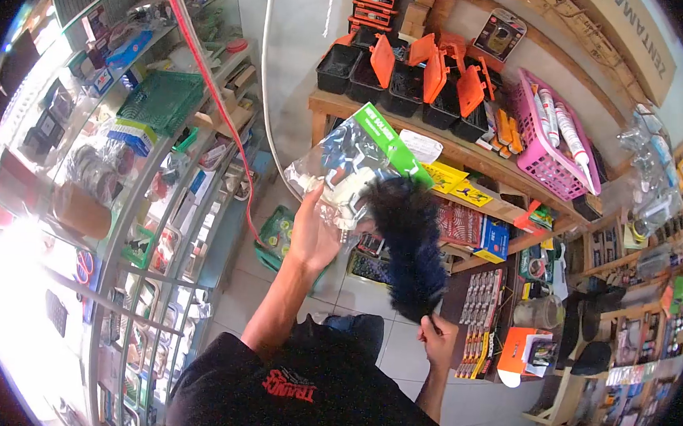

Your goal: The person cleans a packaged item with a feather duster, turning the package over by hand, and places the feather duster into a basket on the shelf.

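My left fingers: part-curled, holding clear bag; some hidden
My right fingers: closed on duster's end
Duster: overlaps bag's right side
Bag contents: can't ID

glossy clear plastic packet, fluffy matt duster, rough wooden shelf

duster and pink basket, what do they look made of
The duster looks like soft, matte dark fibres, judging by its fluffy, uneven edge; feather or synthetic, I can't tell. The pink basket looks like moulded plastic with a smooth finish, given its even colour and regular openings.
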The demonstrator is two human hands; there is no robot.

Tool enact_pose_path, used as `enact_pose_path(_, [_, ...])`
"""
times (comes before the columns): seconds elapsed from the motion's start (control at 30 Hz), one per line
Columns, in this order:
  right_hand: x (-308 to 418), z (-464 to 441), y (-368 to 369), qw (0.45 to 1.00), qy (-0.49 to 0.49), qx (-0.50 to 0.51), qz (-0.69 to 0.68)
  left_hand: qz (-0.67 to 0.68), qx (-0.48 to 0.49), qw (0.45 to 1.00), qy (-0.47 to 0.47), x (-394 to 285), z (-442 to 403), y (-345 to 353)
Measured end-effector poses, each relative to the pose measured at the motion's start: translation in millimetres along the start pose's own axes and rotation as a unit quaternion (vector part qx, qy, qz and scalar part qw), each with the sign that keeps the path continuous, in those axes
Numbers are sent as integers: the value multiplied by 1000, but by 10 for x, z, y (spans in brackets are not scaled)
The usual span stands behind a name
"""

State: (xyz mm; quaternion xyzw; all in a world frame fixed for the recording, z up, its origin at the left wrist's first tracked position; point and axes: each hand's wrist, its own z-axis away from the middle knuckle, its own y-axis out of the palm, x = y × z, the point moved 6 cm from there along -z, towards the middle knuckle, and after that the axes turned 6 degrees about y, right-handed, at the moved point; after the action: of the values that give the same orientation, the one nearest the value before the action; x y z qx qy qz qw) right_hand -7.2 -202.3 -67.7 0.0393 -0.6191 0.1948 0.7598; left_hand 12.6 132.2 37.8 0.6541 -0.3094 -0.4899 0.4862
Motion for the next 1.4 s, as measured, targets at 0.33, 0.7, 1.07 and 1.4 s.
enact_pose_path(0.33, [87, 68, 233, 997, -14, -5, -76, -74, -9, 997, 23, -99, 213, 54])
enact_pose_path(0.7, [133, 21, 297, 998, -2, 25, -63, -61, -15, 998, 23, -275, 351, -88])
enact_pose_path(1.07, [225, -6, 343, 995, -25, 93, 23, -93, -57, 992, 60, -357, 347, -227])
enact_pose_path(1.4, [344, 21, 278, 993, -33, 96, 53, -130, -99, 985, 48, -380, 416, -193])
